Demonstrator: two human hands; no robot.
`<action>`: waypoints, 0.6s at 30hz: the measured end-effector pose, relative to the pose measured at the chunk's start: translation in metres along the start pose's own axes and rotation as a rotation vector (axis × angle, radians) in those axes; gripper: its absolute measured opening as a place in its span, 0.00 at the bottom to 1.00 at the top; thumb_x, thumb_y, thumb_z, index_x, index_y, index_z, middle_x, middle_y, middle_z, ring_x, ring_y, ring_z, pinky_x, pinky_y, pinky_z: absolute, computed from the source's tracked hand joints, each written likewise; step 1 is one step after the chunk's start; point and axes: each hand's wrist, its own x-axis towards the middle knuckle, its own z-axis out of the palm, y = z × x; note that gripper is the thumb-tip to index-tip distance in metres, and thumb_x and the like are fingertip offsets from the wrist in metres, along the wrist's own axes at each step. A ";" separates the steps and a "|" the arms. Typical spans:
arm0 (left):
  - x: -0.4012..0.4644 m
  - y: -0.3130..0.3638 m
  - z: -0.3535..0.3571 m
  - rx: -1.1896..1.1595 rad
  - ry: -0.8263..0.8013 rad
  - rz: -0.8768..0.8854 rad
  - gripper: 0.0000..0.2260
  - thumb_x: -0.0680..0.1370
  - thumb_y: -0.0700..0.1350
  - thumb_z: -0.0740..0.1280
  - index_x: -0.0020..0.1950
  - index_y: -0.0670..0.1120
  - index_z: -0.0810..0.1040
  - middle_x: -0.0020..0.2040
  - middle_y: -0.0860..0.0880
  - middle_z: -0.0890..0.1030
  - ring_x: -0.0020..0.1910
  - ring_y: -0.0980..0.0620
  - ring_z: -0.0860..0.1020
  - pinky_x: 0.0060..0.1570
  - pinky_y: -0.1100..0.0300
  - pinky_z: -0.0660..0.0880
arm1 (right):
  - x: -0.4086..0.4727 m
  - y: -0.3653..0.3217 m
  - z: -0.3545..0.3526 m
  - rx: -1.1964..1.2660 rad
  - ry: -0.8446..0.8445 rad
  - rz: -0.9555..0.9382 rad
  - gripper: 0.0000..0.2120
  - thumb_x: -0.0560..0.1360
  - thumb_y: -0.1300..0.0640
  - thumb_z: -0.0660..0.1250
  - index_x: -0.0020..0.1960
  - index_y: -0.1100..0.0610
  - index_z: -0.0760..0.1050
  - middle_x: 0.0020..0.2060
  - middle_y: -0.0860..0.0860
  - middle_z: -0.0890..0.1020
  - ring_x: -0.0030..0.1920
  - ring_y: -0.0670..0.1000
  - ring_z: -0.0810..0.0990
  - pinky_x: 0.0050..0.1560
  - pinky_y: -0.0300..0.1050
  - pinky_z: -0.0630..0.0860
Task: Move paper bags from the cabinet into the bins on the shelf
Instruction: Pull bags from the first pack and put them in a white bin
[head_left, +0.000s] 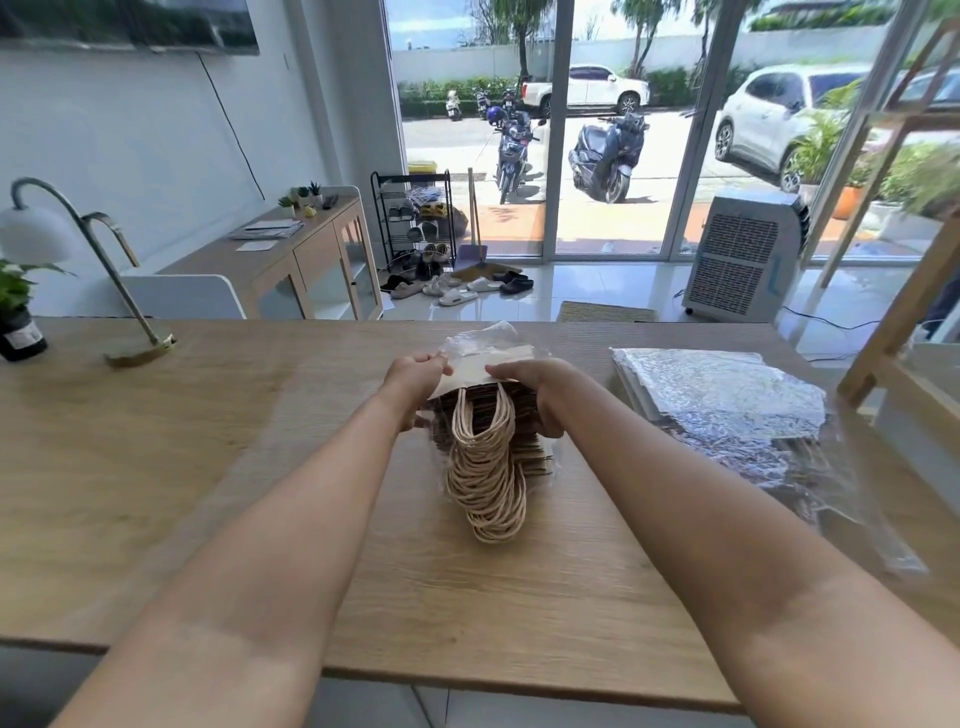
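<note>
A stack of brown paper bags (480, 382) in clear plastic wrap lies flat on the wooden table (208, 467), its bundle of twisted paper handles (485, 467) pointing toward me. My left hand (415, 382) grips the stack's left side, fingers pinching the plastic at the top. My right hand (535, 387) holds the right side, thumb down along the edge. A second plastic-wrapped pack of bags (727, 410) lies on the table to the right, apart from both hands.
A curved desk lamp (104, 270) and a potted plant (18, 312) stand at the table's left. A wooden shelf frame (893, 312) rises at the right edge. Beyond the table are a low cabinet (311, 260), a shoe rack (415, 218) and a white cooler unit (743, 254).
</note>
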 end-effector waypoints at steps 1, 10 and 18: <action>0.000 0.000 0.000 -0.009 -0.005 0.000 0.12 0.81 0.52 0.60 0.43 0.48 0.77 0.58 0.45 0.71 0.54 0.41 0.72 0.56 0.43 0.76 | -0.002 0.000 0.002 -0.018 -0.009 -0.037 0.39 0.69 0.50 0.76 0.73 0.62 0.63 0.66 0.57 0.74 0.61 0.58 0.76 0.59 0.48 0.71; -0.001 -0.003 -0.002 -0.101 -0.013 -0.035 0.12 0.81 0.51 0.60 0.40 0.49 0.75 0.50 0.45 0.68 0.40 0.48 0.70 0.46 0.47 0.77 | 0.002 -0.001 0.019 -0.045 0.105 -0.188 0.37 0.63 0.61 0.74 0.69 0.67 0.66 0.59 0.59 0.76 0.56 0.57 0.78 0.53 0.44 0.77; -0.003 -0.004 -0.003 -0.154 -0.014 -0.062 0.11 0.80 0.50 0.61 0.40 0.49 0.75 0.38 0.46 0.70 0.27 0.52 0.66 0.38 0.54 0.78 | -0.006 0.000 0.016 -0.010 0.020 -0.263 0.16 0.71 0.66 0.68 0.58 0.63 0.75 0.46 0.57 0.74 0.34 0.50 0.72 0.34 0.41 0.72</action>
